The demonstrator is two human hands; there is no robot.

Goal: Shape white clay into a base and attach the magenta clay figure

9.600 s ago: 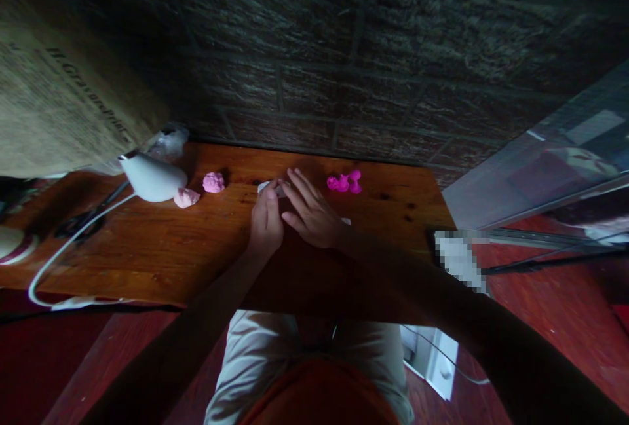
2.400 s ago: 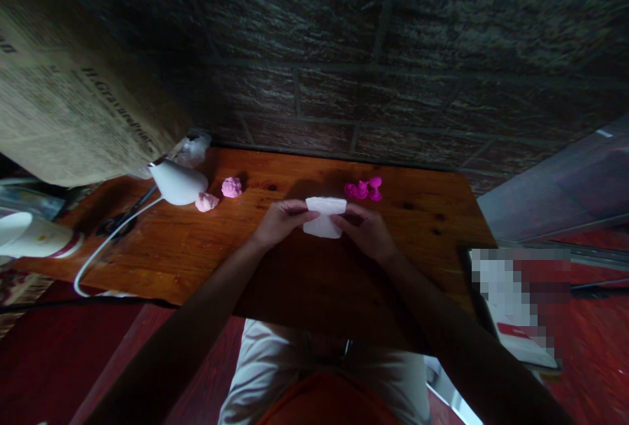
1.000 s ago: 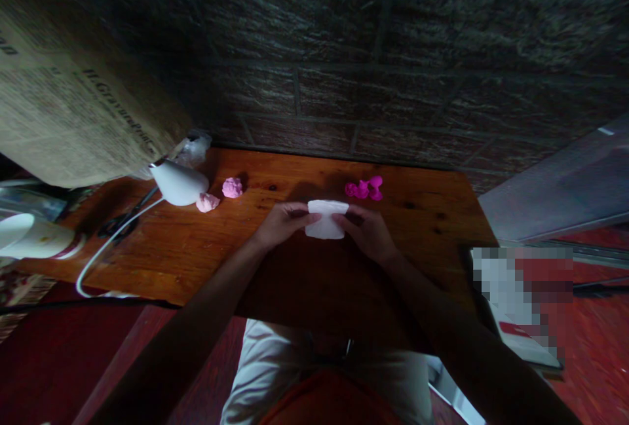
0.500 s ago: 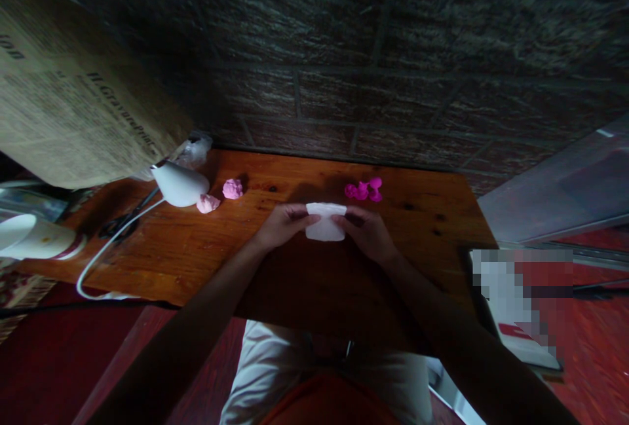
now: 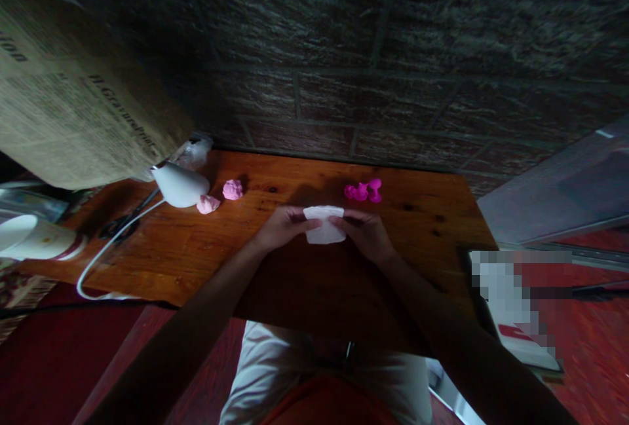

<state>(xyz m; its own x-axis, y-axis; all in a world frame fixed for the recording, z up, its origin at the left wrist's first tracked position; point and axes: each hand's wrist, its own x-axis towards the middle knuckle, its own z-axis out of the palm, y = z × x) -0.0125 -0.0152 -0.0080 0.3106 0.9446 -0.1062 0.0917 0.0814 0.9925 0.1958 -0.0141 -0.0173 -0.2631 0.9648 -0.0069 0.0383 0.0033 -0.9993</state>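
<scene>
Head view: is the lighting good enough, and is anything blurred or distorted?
In the head view, light is dim and uneven: tabletop darkest toward its near edge, white piece standing out clearly; small print on the brown paper soft; outer areas look stretched; a pixelated patch masks detail at right.

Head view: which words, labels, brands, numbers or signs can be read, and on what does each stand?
"H.GravurePrint": on the brown paper.
"...ion", its start unclear at the picture's edge: same paper.
The paper's fine print: too small to read.
White cup: its marks are too small to read.
</scene>
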